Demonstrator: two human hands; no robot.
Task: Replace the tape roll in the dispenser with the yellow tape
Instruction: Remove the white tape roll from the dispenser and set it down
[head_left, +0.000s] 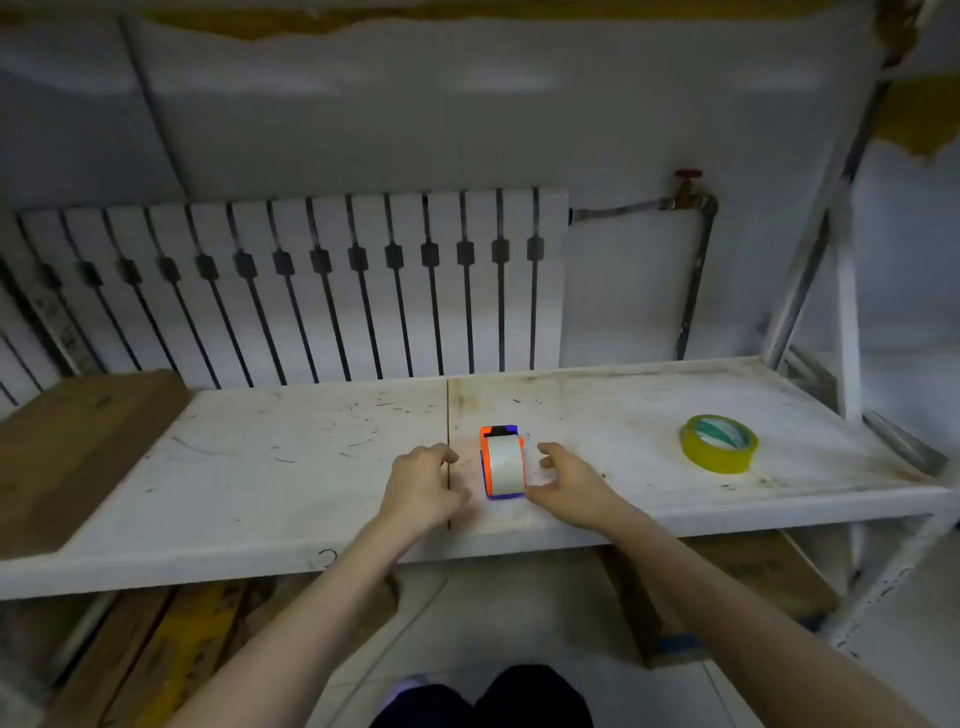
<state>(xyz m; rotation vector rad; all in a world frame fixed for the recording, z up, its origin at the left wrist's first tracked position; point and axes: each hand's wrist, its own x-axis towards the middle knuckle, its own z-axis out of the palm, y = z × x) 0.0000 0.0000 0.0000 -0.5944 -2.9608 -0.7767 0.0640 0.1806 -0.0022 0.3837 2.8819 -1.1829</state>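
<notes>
Head view: we see the orange-and-blue plastic tape dispenser, loaded with a whitish tape roll, lying on the scuffed white worktop near the middle of its front edge. Our left hand rests just left of the dispenser, fingers curled loosely and holding nothing. Our right hand sits just right of it, fingers spread and empty, thumb close to the dispenser's side. We find the yellow tape roll lying flat toward the right edge, well apart from both hands.

No readable text, faint print on cardboard box too blurred
</notes>
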